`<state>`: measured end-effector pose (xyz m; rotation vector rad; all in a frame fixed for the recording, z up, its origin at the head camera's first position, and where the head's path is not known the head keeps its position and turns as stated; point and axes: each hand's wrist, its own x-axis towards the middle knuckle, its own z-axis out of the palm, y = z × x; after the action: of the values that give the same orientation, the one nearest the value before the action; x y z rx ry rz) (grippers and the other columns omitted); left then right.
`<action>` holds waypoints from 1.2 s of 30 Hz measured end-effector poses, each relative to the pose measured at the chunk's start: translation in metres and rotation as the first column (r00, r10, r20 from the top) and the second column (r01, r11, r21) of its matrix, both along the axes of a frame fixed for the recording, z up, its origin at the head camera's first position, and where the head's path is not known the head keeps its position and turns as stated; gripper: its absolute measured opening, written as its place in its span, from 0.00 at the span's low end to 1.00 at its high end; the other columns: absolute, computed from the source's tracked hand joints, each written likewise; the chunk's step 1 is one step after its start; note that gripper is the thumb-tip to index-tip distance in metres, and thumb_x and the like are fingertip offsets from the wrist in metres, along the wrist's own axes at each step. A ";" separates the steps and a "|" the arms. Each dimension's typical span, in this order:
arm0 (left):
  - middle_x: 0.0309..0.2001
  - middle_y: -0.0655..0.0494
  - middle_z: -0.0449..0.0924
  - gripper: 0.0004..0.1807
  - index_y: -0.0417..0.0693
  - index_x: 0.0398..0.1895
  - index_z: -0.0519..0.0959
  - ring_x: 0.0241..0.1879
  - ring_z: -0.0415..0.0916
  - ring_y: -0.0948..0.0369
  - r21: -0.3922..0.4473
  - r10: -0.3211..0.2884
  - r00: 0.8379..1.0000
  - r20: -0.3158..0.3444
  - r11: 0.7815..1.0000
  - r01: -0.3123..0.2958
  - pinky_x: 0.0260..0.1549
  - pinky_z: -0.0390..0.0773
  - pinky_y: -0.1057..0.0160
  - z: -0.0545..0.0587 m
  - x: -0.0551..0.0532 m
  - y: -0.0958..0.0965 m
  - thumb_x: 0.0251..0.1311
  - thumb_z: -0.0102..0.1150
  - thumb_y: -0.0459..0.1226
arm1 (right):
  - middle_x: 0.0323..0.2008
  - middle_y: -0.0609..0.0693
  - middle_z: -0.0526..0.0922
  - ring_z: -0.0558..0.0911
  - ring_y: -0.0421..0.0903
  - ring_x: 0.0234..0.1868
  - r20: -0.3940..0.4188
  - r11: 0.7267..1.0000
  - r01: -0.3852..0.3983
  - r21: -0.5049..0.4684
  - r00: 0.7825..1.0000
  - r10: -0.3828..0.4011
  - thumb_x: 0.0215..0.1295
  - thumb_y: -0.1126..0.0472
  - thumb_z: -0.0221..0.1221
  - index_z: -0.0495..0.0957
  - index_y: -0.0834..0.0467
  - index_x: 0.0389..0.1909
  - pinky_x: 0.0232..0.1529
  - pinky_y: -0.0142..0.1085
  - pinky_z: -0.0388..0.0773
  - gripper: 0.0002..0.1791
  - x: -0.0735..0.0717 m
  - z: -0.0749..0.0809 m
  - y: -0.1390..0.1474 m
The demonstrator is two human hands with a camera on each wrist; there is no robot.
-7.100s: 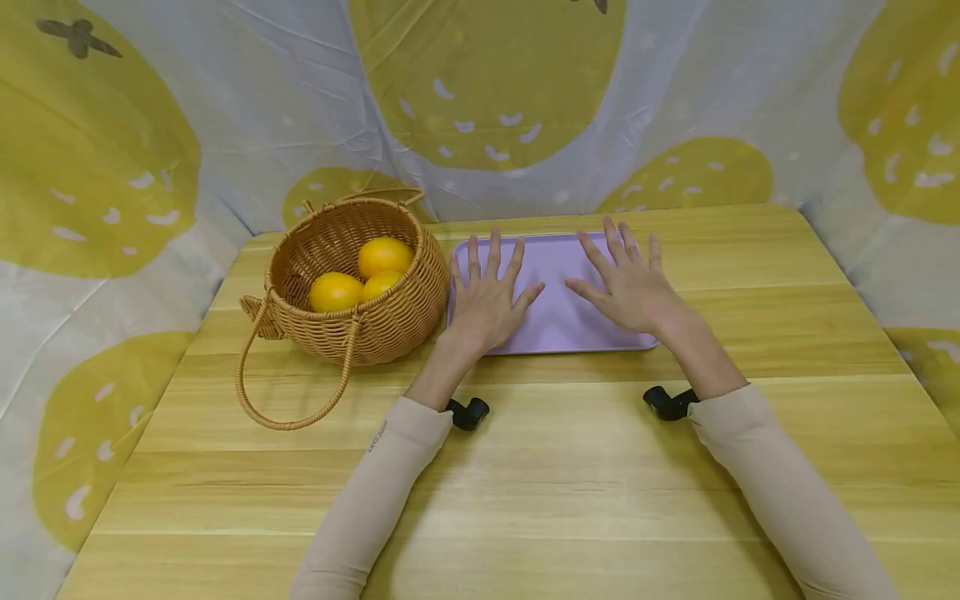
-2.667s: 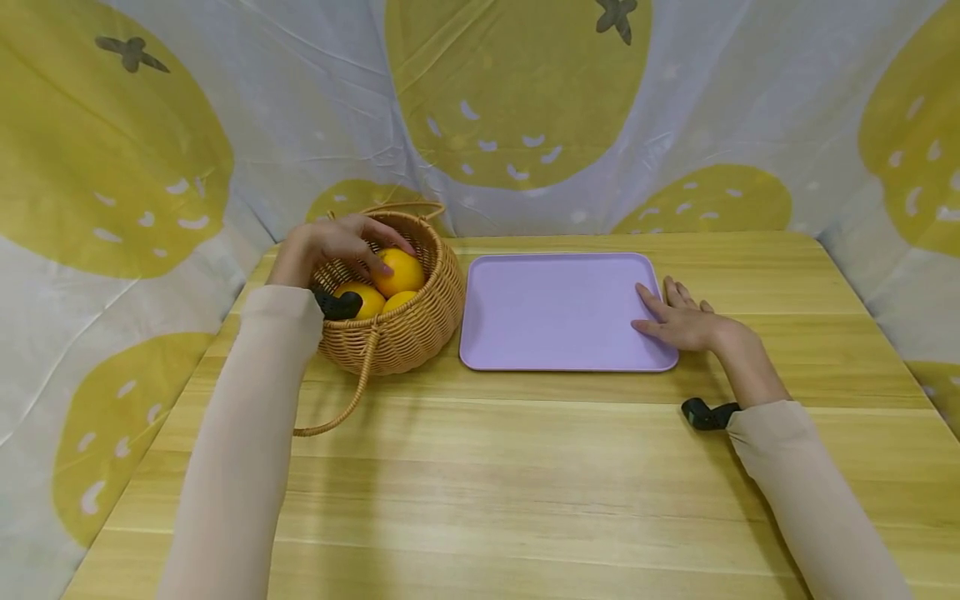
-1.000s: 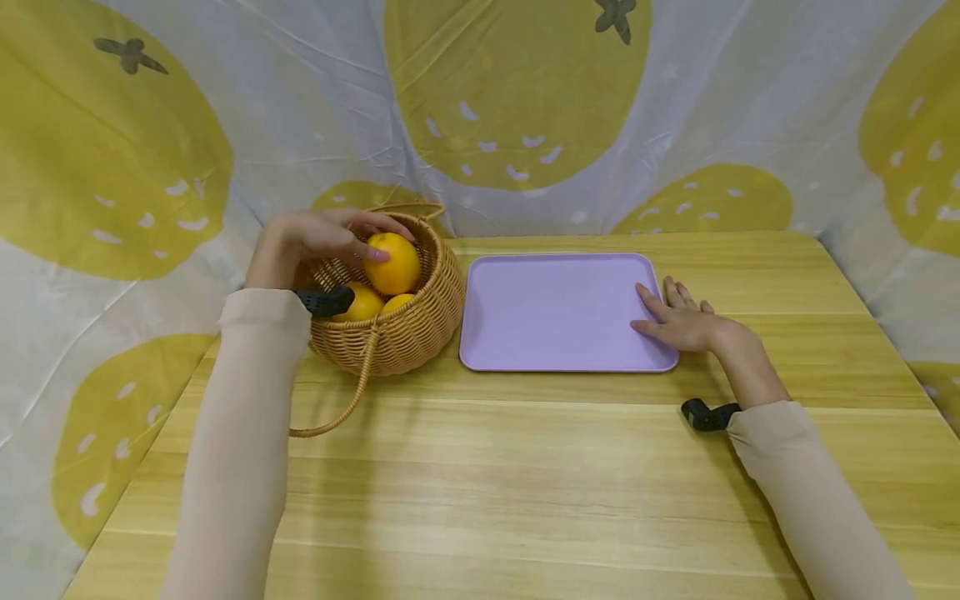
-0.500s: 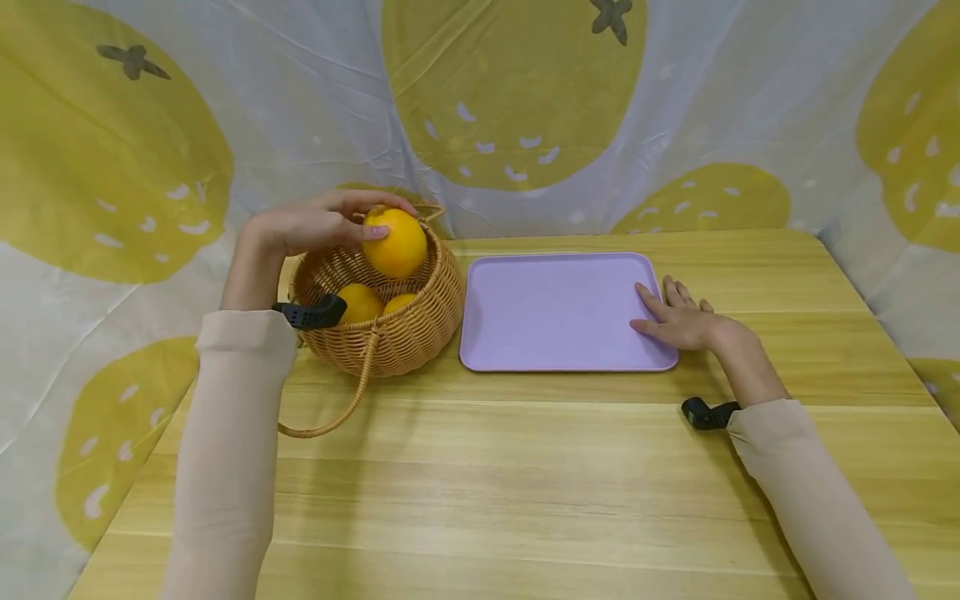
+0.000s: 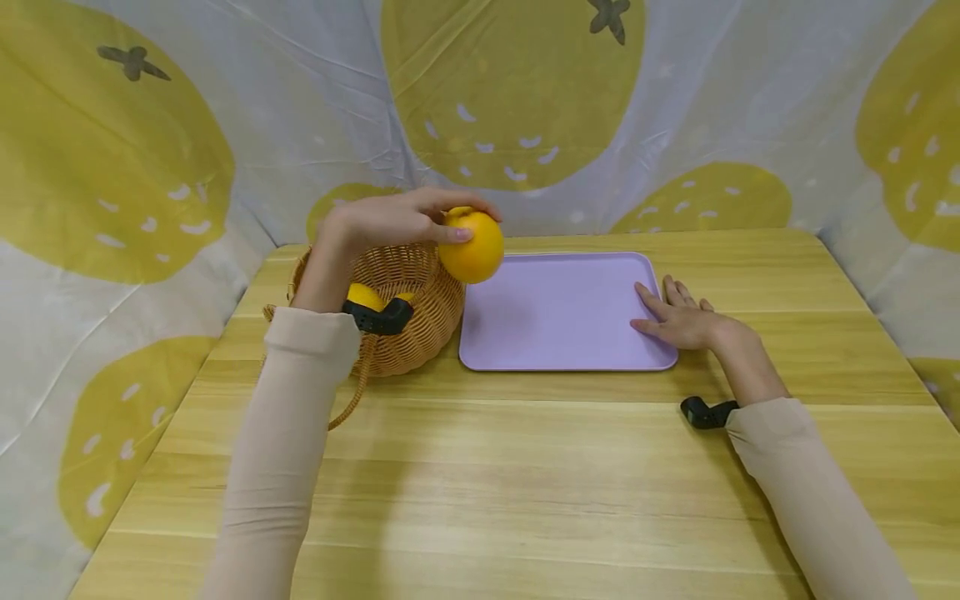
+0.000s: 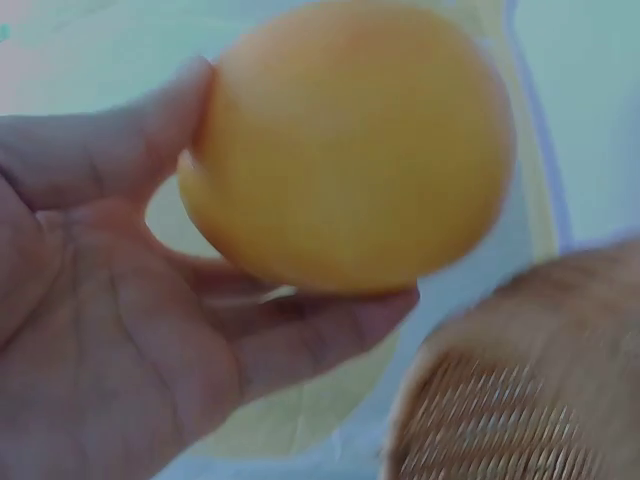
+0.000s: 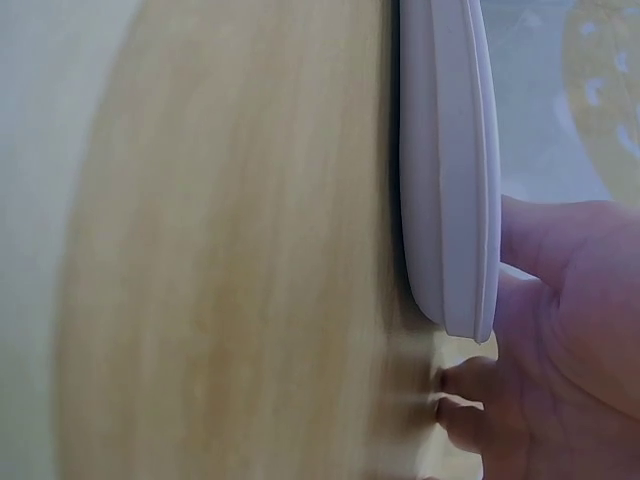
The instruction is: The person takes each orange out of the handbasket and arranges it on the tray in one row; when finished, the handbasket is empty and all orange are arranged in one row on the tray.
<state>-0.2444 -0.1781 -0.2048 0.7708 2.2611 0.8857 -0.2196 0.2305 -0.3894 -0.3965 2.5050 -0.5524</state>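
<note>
My left hand [image 5: 397, 221] grips an orange [image 5: 474, 248] between thumb and fingers. It hangs in the air over the basket's right rim and the left end of a lilac tray [image 5: 555, 325]. In the left wrist view the thumb and fingertips press on the sides of the orange [image 6: 350, 150]. My right hand [image 5: 682, 323] lies with fingers spread at the tray's right end, thumb and a finger over the rim. The right wrist view has the tray's edge [image 7: 450, 180] beside that hand [image 7: 560, 320], with other fingers reaching down by the table.
The wicker basket [image 5: 427, 333] stands left of the tray, with more oranges [image 5: 365, 296] inside, partly hidden by my left wrist. Its handle [image 5: 348, 408] hangs down toward the front. A fruit-print curtain [image 5: 510, 100] closes off the back of the wooden table [image 5: 540, 483].
My left hand has taken an orange out of the basket, lifting it and then moving it right to the tray's left end. My right hand has stayed at the tray's right end lately.
</note>
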 end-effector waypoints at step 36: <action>0.74 0.41 0.64 0.22 0.43 0.73 0.67 0.68 0.61 0.48 -0.119 0.140 0.990 0.001 0.983 -0.139 0.71 0.60 0.50 -0.111 -0.029 0.066 0.80 0.38 0.34 | 0.77 0.78 0.22 0.27 0.75 0.79 -0.013 0.998 -0.061 0.004 0.998 0.062 0.83 0.44 0.46 0.37 0.61 0.83 0.71 0.76 0.28 0.43 0.010 0.007 0.018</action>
<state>-0.2735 -0.1120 -0.3155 0.5598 2.3584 0.8069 -0.2096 0.2483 -0.3819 -0.4758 2.4969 -0.5231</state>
